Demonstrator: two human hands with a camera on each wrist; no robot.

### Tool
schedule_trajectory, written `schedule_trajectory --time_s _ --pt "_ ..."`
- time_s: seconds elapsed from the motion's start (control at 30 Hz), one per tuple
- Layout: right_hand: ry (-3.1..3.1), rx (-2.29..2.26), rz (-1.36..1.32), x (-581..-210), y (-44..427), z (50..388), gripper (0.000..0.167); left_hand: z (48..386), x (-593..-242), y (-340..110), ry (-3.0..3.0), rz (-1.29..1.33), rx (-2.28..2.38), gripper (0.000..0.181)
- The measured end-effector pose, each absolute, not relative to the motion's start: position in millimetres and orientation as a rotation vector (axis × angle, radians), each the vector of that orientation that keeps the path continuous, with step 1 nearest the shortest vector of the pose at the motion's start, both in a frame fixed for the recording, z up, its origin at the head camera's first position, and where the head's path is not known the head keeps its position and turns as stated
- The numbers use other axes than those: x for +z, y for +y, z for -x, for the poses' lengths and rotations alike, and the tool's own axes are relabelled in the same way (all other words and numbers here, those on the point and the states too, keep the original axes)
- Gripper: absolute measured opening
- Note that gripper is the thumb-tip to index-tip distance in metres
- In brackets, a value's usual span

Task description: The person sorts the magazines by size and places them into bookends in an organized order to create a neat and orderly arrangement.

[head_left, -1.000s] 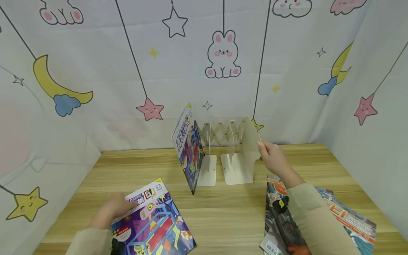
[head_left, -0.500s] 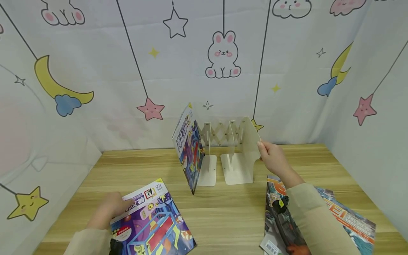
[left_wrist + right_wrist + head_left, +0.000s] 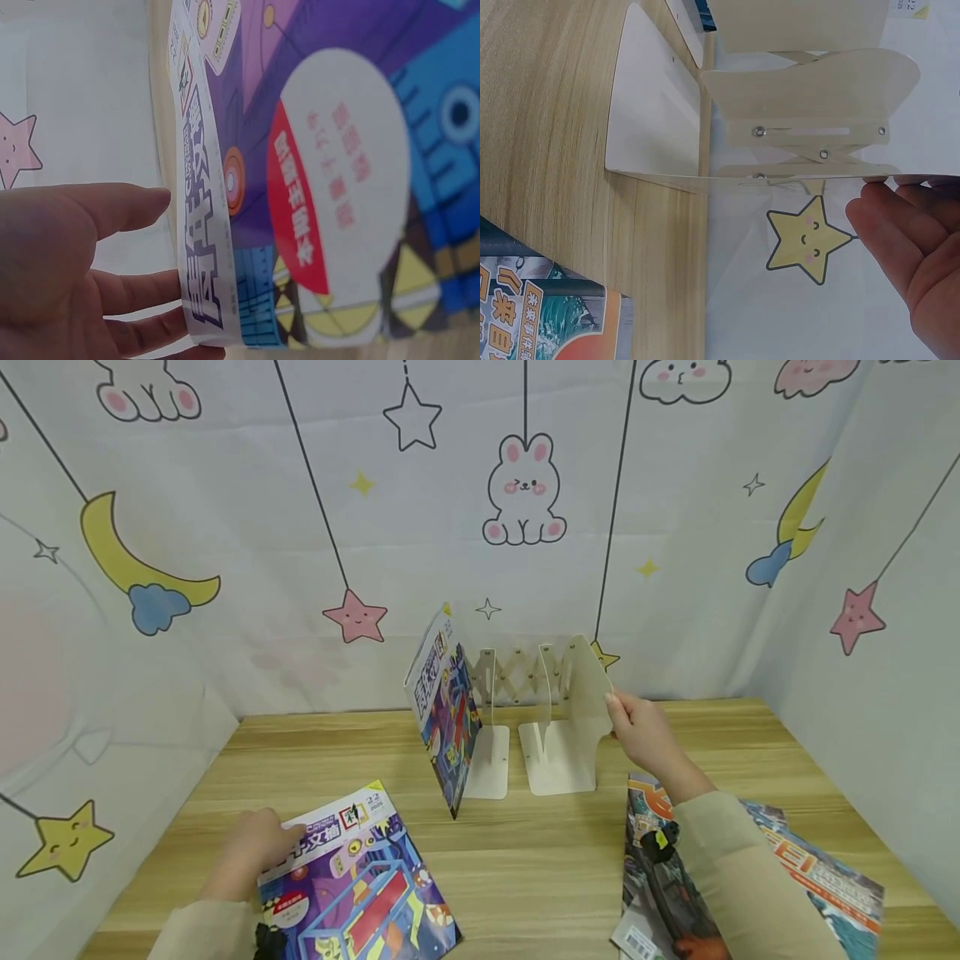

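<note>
My right hand pinches the outer edge of the right end panel of a cream expandable metal book stand. In the right wrist view its fingertips meet the rim of that panel. A colourful magazine stands upright, slightly tilted, at the stand's left end. My left hand is at the upper left edge of a similar purple magazine lying on the table. In the left wrist view the thumb is straight and apart from the cover, while other fingers touch its edge.
Several overlapping magazines lie at the table's right, partly beneath the right sleeve. Behind the wooden table hangs a white cloth printed with rabbits, stars and moons. Crossed metal links join the stand's panels at the back.
My left hand has shifted slightly left, sliding toward the edge of the lying magazine. The right hand, the book stand and the standing magazine have kept their places.
</note>
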State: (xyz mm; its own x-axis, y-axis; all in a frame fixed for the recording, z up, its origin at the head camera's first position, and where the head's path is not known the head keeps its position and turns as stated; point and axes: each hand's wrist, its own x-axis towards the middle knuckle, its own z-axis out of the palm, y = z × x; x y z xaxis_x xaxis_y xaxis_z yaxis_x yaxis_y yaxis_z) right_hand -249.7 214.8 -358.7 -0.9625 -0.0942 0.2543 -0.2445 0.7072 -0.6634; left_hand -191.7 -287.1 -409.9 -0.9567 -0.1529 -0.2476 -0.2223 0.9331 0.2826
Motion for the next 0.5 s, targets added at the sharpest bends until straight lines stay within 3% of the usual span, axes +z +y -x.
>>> schedule_trajectory --time_s 0.17,0.5 --pt "-2.710 1.105 -0.265 -359.4 214.7 249.9 0.051 189.7 -409.1 -288.1 2.907 0.299 0.504 0.036" --pt "-2.707 1.096 -0.267 -361.5 214.6 250.4 0.050 189.4 -406.4 -290.3 2.879 0.322 0.531 0.045"
